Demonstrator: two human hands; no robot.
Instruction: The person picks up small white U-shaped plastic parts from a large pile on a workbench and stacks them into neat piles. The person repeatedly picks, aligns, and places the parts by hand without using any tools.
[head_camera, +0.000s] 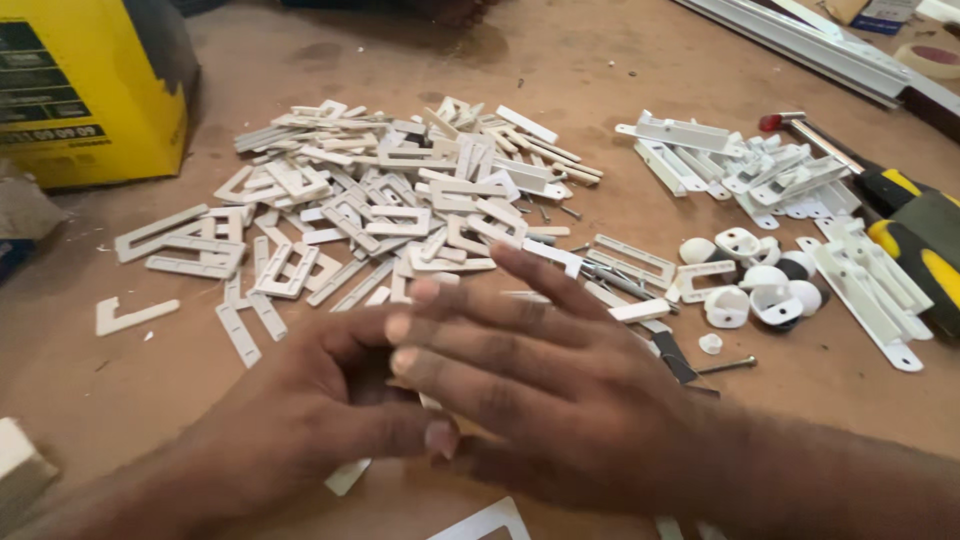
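Observation:
My left hand (300, 400) lies low over the brown table, its fingers curled and partly hidden under my right hand. A flat white plastic piece (345, 477) sticks out below it and seems held in it. My right hand (530, 380) is laid flat across the left one, fingers stretched out toward the left, with nothing in it. Just beyond both hands is a big pile of flat white plastic clips and frames (400, 200).
A yellow box (90, 90) stands at the far left. To the right lie white brackets (780, 170), round white caps (760, 285), a screw (728, 366) and yellow-and-black tool handles (910, 220). A metal rail (800, 40) and a tape roll (930, 55) are at the far right.

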